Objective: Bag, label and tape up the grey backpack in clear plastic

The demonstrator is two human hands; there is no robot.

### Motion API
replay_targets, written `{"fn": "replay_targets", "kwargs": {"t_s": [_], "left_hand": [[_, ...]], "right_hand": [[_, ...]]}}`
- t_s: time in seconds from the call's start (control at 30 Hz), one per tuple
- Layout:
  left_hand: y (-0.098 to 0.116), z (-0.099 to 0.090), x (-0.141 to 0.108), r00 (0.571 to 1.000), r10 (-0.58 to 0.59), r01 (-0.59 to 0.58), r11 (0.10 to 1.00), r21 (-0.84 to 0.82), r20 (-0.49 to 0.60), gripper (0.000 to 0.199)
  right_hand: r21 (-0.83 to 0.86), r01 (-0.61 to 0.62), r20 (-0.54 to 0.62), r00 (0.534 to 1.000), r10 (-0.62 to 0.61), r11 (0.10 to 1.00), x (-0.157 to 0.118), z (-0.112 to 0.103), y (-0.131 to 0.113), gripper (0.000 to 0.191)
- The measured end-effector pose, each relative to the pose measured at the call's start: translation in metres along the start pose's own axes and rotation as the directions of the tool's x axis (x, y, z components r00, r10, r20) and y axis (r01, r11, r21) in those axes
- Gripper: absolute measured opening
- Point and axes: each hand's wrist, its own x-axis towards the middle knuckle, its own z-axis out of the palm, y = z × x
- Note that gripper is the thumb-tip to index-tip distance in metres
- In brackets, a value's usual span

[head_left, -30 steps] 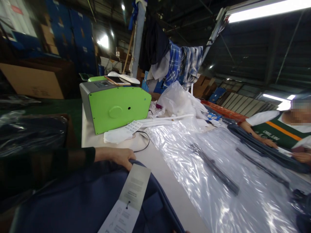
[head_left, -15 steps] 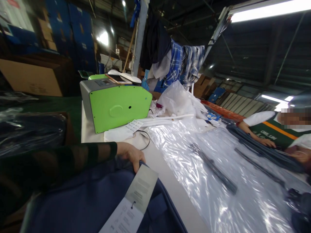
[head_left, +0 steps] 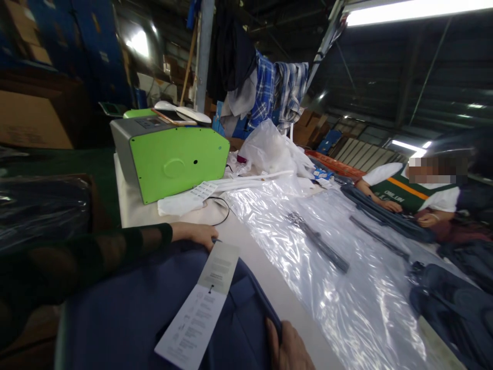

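Observation:
A navy fabric bag point(head_left: 127, 308) lies close in front of me and fills the lower left. My left hand point(head_left: 198, 234) is closed on its far top edge, with a small dark bit showing by the fingertips. Lower down, my right hand point(head_left: 288, 347) grips the bag's right edge, partly cut off by the bottom of the view. An unfolded paper hang tag point(head_left: 204, 303), grey-green above and white below, rests on the bag, held by a dark string.
Clear plastic sheeting point(head_left: 308, 277) covers the table to the right. A lime-green and grey machine point(head_left: 181, 159) stands beyond, with a phone on top. Across the table, a person in a green vest point(head_left: 408, 192) handles dark items. A wrapped carton point(head_left: 42, 210) stands at left.
My right hand has come into view at the bag's right edge. My left hand stays on the top edge. The view has shifted, so the surroundings sit further left.

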Motion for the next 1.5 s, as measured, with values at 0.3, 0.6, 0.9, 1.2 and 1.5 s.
{"fn": "replay_targets", "kwargs": {"t_s": [0.3, 0.6, 0.9, 1.2, 1.5], "left_hand": [[0.029, -0.006, 0.002, 0.994, 0.040, -0.021, 0.983, 0.181, -0.104, 0.021], [0.040, -0.003, 0.007, 0.994, 0.043, -0.007, 0.943, 0.333, -0.100, 0.021], [0.139, 0.044, -0.090, 0.846, 0.531, -0.487, 0.722, 0.490, 0.059, 0.025], [0.176, 0.153, -0.127, 0.629, 0.539, -0.777, 0.442, 0.448, 0.560, 0.039], [0.153, 0.142, -0.141, 0.739, 0.589, -0.669, 0.578, 0.468, 0.328, 0.034]], "right_hand": [[0.122, -0.203, 0.467, 0.876, 0.125, 0.972, 0.028, -0.070, 0.009, 0.037], [0.117, -0.138, 0.517, 0.854, 0.059, 0.983, 0.036, -0.061, 0.007, 0.039], [0.150, -0.133, 0.525, 0.850, 0.035, 0.980, 0.037, -0.064, 0.008, 0.042], [0.180, -0.150, 0.614, 0.789, 0.008, 0.972, 0.048, -0.069, 0.010, 0.047], [0.163, -0.159, 0.656, 0.755, 0.014, 0.974, 0.055, -0.074, 0.008, 0.047]]}}
